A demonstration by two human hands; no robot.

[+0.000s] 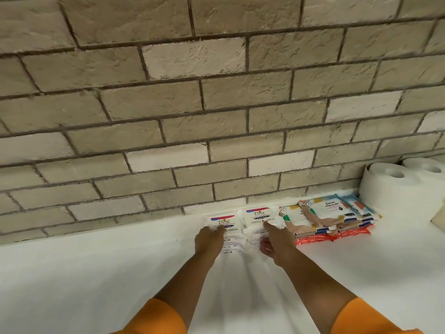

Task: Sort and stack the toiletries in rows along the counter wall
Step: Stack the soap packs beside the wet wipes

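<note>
Two soap stacks at the wall (216,104): left hand (209,240) curls fingers over the left stack (222,222), right hand (275,242) presses straight fingers on the right stack (258,216). Wipes (333,213) lie just right of it.

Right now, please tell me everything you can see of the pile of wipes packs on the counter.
The pile of wipes packs lies on the white counter near the brick wall, between the soap packs and the toilet paper rolls. The packs are flat, of soft shiny plastic, printed blue, orange, red and beige with white labels. They overlap untidily, edges not aligned. The right hand is close to the left edge; contact cannot be told.
</note>
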